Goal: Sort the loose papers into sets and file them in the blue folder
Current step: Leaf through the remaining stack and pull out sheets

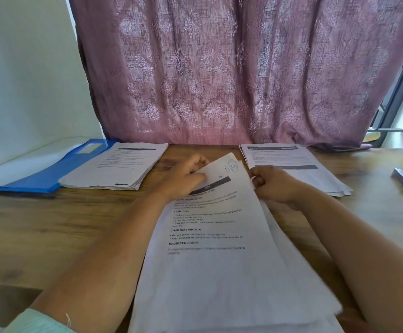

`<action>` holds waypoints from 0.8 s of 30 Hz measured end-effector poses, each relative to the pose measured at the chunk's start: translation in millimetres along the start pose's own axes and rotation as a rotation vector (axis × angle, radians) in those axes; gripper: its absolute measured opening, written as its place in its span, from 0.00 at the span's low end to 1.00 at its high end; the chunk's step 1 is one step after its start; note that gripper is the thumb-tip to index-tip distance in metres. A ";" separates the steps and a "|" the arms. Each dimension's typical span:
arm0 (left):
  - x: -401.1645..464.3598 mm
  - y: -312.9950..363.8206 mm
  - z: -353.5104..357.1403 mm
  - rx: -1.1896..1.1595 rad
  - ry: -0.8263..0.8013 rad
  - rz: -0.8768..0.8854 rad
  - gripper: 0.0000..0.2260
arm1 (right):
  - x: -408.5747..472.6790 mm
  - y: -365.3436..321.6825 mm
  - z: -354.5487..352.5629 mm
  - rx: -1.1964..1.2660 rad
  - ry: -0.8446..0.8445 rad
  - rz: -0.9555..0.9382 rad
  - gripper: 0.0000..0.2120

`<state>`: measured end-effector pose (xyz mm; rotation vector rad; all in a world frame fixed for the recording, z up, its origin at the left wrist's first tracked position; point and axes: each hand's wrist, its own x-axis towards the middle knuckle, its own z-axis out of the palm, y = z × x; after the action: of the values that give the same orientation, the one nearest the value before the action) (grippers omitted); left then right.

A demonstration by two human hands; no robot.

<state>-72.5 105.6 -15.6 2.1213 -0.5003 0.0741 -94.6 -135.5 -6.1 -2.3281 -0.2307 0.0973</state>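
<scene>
Three lots of paper are laid out on the wooden table (51,224), and the middle stack (214,260) serves as the landmark. It lies nearest the camera, its top sheet printed with headings such as "TASK GOAL" and "REQUIRED PROPS", and a handwritten note is circled at its far corner. That far end is held by both hands. The left hand (183,179) is curled over the top-left corner, with the thumb pressed onto the sheet and the fingers tucked behind it. The right hand (272,186) is closed on the right edge, where the sheets are pinched and slightly fanned. To the far left of the middle stack a thicker pile (116,167) is seen, squared up and lying flat. Further left of that pile, and partly under it, the blue folder (51,171) is spread open against the white wall (22,80). To the far right of the middle stack a thinner set (291,164) is fanned out. Behind all three a mauve patterned curtain (231,68) is hung.
</scene>
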 end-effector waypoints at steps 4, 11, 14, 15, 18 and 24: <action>-2.7 0.1 -1.6 0.107 0.045 0.016 0.10 | 20.3 22.8 -17.5 -0.034 0.529 -0.001 0.05; -1.4 -9.6 -6.3 0.136 0.087 -0.013 0.07 | 0.1 31.4 -40.9 0.127 -0.244 0.143 0.23; -1.3 -10.8 -5.7 0.134 0.095 -0.017 0.08 | 8.5 38.9 -44.0 0.086 0.012 0.156 0.18; -0.6 -11.2 -5.3 0.122 0.100 -0.015 0.09 | 12.0 41.0 -44.7 0.075 0.186 0.139 0.16; 1.1 -12.6 -4.7 0.109 0.104 -0.027 0.11 | 17.8 44.3 -47.7 0.136 0.675 0.143 0.14; 0.8 -13.0 -6.2 0.156 0.115 -0.019 0.09 | 20.9 48.9 -54.4 0.389 0.894 0.250 0.13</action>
<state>-66.0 116.8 -22.1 2.2589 -0.4174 0.2298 -59.8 -203.1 -3.6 -1.7945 0.4843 -0.6992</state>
